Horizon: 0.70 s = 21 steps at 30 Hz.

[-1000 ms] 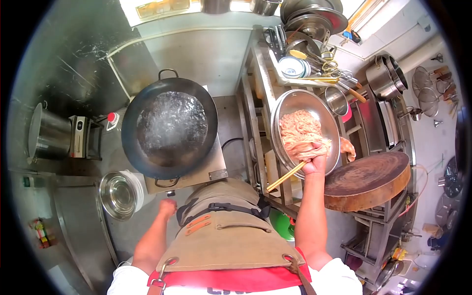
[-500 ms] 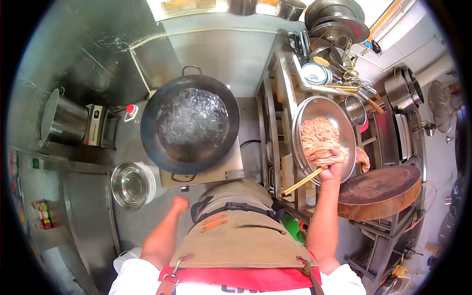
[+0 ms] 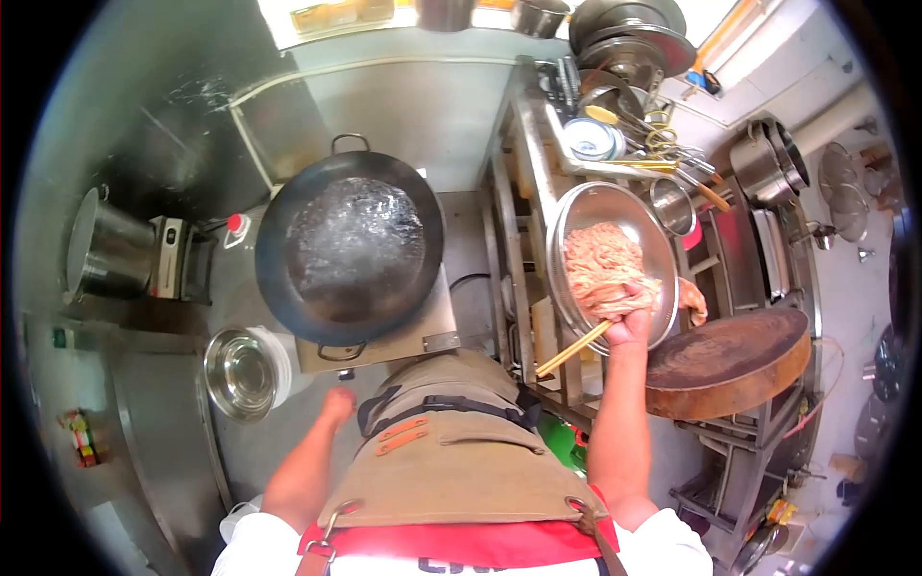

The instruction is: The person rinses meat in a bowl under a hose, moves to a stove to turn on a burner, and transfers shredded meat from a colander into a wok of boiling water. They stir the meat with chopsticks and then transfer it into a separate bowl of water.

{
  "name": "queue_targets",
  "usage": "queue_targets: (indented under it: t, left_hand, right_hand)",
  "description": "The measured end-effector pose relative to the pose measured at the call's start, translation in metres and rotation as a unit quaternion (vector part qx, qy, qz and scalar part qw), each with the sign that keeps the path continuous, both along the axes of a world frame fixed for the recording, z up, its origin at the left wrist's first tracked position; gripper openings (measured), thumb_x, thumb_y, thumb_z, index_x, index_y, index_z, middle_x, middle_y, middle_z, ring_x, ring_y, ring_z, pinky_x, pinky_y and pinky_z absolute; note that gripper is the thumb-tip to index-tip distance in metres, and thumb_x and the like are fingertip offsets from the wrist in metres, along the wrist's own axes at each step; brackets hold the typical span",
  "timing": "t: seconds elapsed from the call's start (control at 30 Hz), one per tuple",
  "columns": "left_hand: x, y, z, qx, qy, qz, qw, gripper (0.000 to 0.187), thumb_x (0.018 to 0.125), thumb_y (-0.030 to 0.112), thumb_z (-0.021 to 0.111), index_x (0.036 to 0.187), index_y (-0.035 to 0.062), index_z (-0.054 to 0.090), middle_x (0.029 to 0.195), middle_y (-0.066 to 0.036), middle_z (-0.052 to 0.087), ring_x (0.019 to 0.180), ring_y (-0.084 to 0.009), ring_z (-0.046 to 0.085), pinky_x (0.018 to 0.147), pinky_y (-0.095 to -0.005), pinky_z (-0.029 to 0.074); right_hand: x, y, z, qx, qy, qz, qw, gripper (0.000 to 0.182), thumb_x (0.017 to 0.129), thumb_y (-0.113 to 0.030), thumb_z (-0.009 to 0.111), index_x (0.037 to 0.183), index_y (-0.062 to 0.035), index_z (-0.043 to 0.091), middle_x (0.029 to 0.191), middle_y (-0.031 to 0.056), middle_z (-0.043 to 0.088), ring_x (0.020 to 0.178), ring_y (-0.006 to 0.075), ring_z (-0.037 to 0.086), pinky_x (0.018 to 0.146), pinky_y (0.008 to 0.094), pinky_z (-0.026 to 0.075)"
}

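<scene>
My right hand (image 3: 630, 326) is closed round a pair of chopsticks (image 3: 574, 347), which point down to the left. Its fingers press into a pile of pale pink raw meat strips (image 3: 607, 259) at the near side of a steel mesh strainer basket (image 3: 663, 252). To the left, a large dark wok (image 3: 269, 259) holds bubbling water (image 3: 355, 240). My left hand (image 3: 336, 405) hangs low, below the wok and beside my apron, with the fingers curled in and nothing visible in them.
A thick round wooden chopping block (image 3: 735, 360) lies right of my right forearm. Metal rack frames (image 3: 540, 144) stand beyond the wok. A steel bowl (image 3: 235, 374) sits on a white bucket at the left, and a tall pot (image 3: 110, 245) stands farther back.
The whole view has shifted slightly, so the scene lies a little farther left. My right hand stays at the meat with the chopsticks, its fingers somewhat deeper in the strips.
</scene>
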<state>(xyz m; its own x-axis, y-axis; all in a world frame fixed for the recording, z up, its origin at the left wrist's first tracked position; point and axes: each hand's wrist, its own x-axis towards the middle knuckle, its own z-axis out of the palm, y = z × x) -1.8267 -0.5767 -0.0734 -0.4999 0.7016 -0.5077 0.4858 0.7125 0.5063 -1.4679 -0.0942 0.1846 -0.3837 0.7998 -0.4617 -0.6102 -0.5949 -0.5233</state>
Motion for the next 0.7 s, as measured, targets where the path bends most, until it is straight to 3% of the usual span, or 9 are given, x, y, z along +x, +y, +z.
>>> queue_targets:
  t: [0.03,0.13,0.2,0.33,0.37,0.4,0.5,0.57,0.7]
  left_hand:
    - [0.006,0.009,0.030,-0.023,-0.144,0.182,0.973,0.010,0.072,0.011,0.058,0.066,0.0032,0.062,0.062,-0.011,0.061,0.054,-0.0210,0.057,0.051,-0.0352,0.045]
    - [0.003,-0.014,0.051,0.020,-0.074,0.016,0.997,0.015,0.076,0.015,0.058,0.067,0.0047,0.061,0.060,-0.006,0.059,0.052,-0.0146,0.052,0.049,-0.0328,0.042]
    - [0.002,-0.017,0.088,-0.045,-0.126,0.048,0.990,0.018,0.080,0.019,0.058,0.070,0.0044,0.062,0.061,-0.004,0.060,0.054,-0.0128,0.053,0.050,-0.0317,0.043]
    - [-0.002,0.013,0.195,-0.120,-0.175,-0.013,0.977,0.024,0.083,0.025,0.059,0.076,0.0028,0.065,0.067,-0.004,0.063,0.060,-0.0117,0.057,0.056,-0.0294,0.046]
    - [-0.006,0.025,0.216,-0.116,-0.172,-0.049,0.977,0.025,0.083,0.026,0.059,0.077,0.0025,0.066,0.068,-0.003,0.063,0.061,-0.0116,0.058,0.057,-0.0289,0.047]
    - [-0.010,0.039,0.239,-0.102,-0.172,-0.088,0.976,0.026,0.084,0.027,0.059,0.078,0.0023,0.066,0.069,-0.004,0.064,0.063,-0.0116,0.058,0.059,-0.0285,0.047]
    - [-0.007,0.102,0.284,-0.039,-0.286,0.009,0.957,0.027,0.084,0.027,0.061,0.079,0.0015,0.066,0.070,-0.003,0.064,0.065,-0.0103,0.058,0.060,-0.0274,0.047]
    - [0.008,0.161,0.335,0.054,-0.202,-0.079,0.975,0.025,0.084,0.025,0.062,0.081,-0.0001,0.065,0.071,-0.004,0.064,0.067,-0.0091,0.057,0.062,-0.0268,0.047]
    - [0.045,0.242,0.371,0.231,-0.200,-0.155,0.940,0.025,0.083,0.019,0.065,0.098,-0.0001,0.063,0.082,-0.006,0.065,0.074,-0.0101,0.058,0.070,-0.0267,0.048]
  right_hand:
    - [-0.004,-0.002,0.004,-0.014,-0.001,-0.019,1.000,0.006,0.078,-0.013,0.057,0.078,-0.0101,0.052,0.061,0.0018,0.053,0.039,0.0122,0.041,0.033,0.0237,0.034]
    - [0.005,0.004,0.019,0.029,-0.010,-0.022,0.999,0.011,0.076,-0.012,0.060,0.085,-0.0091,0.055,0.071,0.0031,0.056,0.044,0.0124,0.046,0.033,0.0242,0.037]
    - [-0.012,0.001,0.076,0.040,-0.054,-0.077,0.995,0.014,0.075,-0.012,0.060,0.088,-0.0076,0.057,0.075,0.0044,0.057,0.045,0.0125,0.048,0.033,0.0243,0.037]
    - [-0.008,0.025,0.185,0.258,0.060,0.042,0.963,0.020,0.073,-0.007,0.059,0.090,0.0007,0.056,0.080,0.0096,0.056,0.054,0.0148,0.052,0.038,0.0232,0.040]
    - [-0.005,0.033,0.211,0.385,-0.021,0.045,0.921,0.019,0.072,-0.003,0.057,0.090,0.0028,0.055,0.081,0.0113,0.055,0.059,0.0171,0.053,0.042,0.0230,0.043]
    - [-0.005,0.038,0.238,0.502,-0.104,0.048,0.857,0.019,0.072,0.001,0.054,0.090,0.0050,0.054,0.083,0.0129,0.054,0.064,0.0194,0.054,0.046,0.0229,0.045]
    - [-0.027,0.028,0.328,0.488,-0.060,-0.065,0.869,0.023,0.067,0.011,0.045,0.089,0.0090,0.054,0.085,0.0160,0.054,0.059,0.0190,0.051,0.046,0.0217,0.042]
    - [-0.022,0.047,0.371,0.505,-0.048,-0.068,0.859,0.020,0.070,0.007,0.046,0.087,0.0071,0.057,0.083,0.0154,0.058,0.051,0.0153,0.051,0.040,0.0202,0.038]
    - [0.017,0.109,0.467,0.524,-0.005,0.165,0.835,0.012,0.077,0.007,0.043,0.084,0.0026,0.050,0.079,0.0082,0.051,0.051,0.0124,0.042,0.045,0.0189,0.035]
